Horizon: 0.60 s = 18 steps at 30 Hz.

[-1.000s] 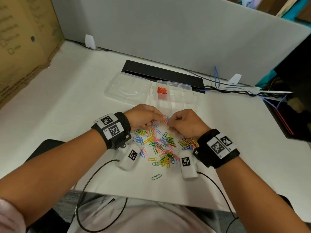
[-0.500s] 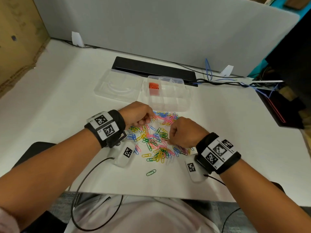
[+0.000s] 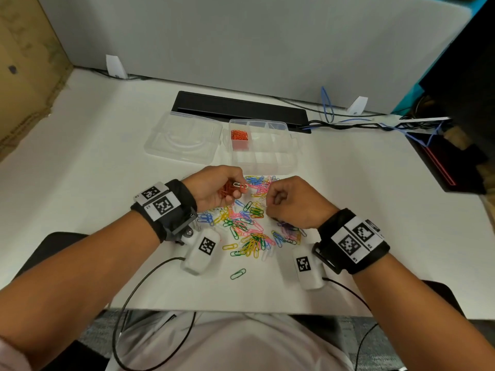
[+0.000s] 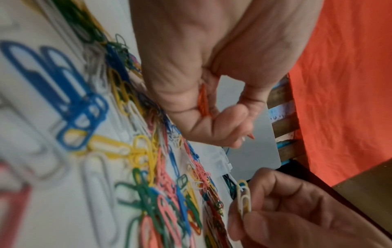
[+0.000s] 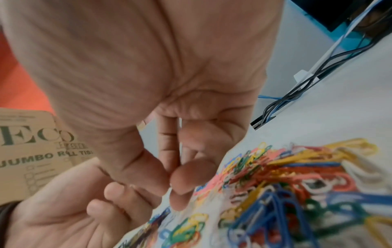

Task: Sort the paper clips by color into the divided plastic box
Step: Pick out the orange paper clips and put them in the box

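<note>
A heap of mixed-colour paper clips [image 3: 251, 223] lies on the white table between my hands. My left hand [image 3: 238, 187] is curled round a bunch of orange clips [image 3: 227, 190], also seen as orange clips [image 4: 203, 102] in the left wrist view, and a white clip [image 3: 239, 185] shows at its fingertips. My right hand [image 3: 269, 203] hovers over the heap with its fingers curled, pinching a white and yellow clip [image 4: 244, 198]. The divided plastic box [image 3: 263, 153] stands just beyond, with orange clips [image 3: 239, 135] in its back-left compartment.
The box's clear lid [image 3: 184, 137] lies open to the left. Behind it are a black bar [image 3: 241, 109] and cables [image 3: 361, 124]. Cardboard [image 3: 26, 76] stands at far left, a dark device [image 3: 450, 162] at right. One green clip [image 3: 237, 273] lies near the front edge.
My hands were touching at the far side of the heap; the right one drew back. The left hand has rolled palm-up, showing the orange clips and a white clip.
</note>
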Each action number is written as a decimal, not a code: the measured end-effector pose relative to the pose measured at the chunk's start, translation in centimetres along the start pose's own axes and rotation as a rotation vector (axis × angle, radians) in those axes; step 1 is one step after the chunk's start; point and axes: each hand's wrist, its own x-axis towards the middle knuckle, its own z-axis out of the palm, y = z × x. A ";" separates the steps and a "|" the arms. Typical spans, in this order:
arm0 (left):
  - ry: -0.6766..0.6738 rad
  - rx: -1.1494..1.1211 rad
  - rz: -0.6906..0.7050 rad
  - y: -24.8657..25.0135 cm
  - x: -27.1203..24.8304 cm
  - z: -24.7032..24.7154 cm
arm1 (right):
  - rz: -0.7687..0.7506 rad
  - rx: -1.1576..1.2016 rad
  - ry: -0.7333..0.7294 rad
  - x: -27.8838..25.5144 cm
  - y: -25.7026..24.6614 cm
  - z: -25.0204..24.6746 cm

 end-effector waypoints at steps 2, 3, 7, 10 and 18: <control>-0.025 0.009 -0.006 -0.1 0.1 0.1 | 0.003 0.034 0.012 0.0 0.2 -0.5; -0.034 0.026 -0.002 -0.2 0.1 0.1 | 0.008 0.035 -0.004 0.0 0.3 -0.7; -0.061 0.130 0.065 -0.4 0.1 0.0 | 0.011 -0.065 -0.123 -0.3 0.2 -0.8; -0.051 0.213 0.100 -0.5 -0.1 0.1 | 0.007 -0.167 -0.032 0.1 -0.3 -0.2; 0.107 0.381 0.188 -0.1 0.0 0.6 | 0.050 -0.379 -0.053 1.5 -0.8 0.8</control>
